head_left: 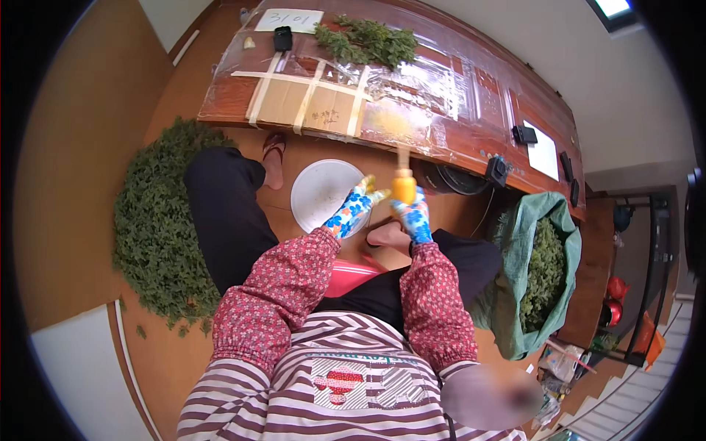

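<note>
Gripping orange tool w/ right hand, left hand beside.

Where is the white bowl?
In the head view, the white bowl sits on the floor, just beyond the gloved left hand, below the wooden table's edge.

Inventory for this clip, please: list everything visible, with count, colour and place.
Table: one, brown wood, top centre.
Cardboard sheet: one, tan, taped, on table.
Sprigs: one bunch, green, on table.
Paper: one, white, table's far edge.
Leaf pile: one, green, floor at left.
Bowl: one, white, floor ahead.
Sack: one, green, full of leaves, right.
Orange tool: one, in right hand.
Left hand: floral glove, beside tool.
Right hand: floral glove, gripping tool.
</note>
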A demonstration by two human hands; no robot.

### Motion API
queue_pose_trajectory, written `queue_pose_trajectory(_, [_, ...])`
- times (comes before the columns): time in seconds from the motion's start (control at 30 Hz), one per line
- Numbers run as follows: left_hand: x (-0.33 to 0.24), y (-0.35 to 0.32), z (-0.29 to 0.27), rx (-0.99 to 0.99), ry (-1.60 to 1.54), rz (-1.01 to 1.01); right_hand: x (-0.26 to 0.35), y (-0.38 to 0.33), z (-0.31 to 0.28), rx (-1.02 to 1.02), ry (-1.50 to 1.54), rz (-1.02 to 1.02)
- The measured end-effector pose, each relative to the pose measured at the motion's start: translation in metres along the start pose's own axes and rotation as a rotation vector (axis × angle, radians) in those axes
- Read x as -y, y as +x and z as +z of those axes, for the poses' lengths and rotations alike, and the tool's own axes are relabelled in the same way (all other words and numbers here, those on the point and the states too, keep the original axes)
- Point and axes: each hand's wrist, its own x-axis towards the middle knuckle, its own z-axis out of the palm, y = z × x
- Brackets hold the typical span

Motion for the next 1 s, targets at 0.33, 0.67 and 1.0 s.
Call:
queue_pose_trajectory(0.33, [-0.06,-0.038,0.041,0.25,-0.949,-0.051,0.119,-0.086,0.009,-0.181,0.772,-0.145])
queue_pose_trajectory(0.67, [-0.009,-0.033,0.012,0.291,-0.176,0.114,0.156,-0.118,-0.243,-1.085,0.863,-0.394])
queue_pose_trajectory(1.0, [-0.034,-0.015,-0.081,-0.023,-0.376,0.122,0.132,-0.218,-0.457,-1.404,-0.5,-0.417])
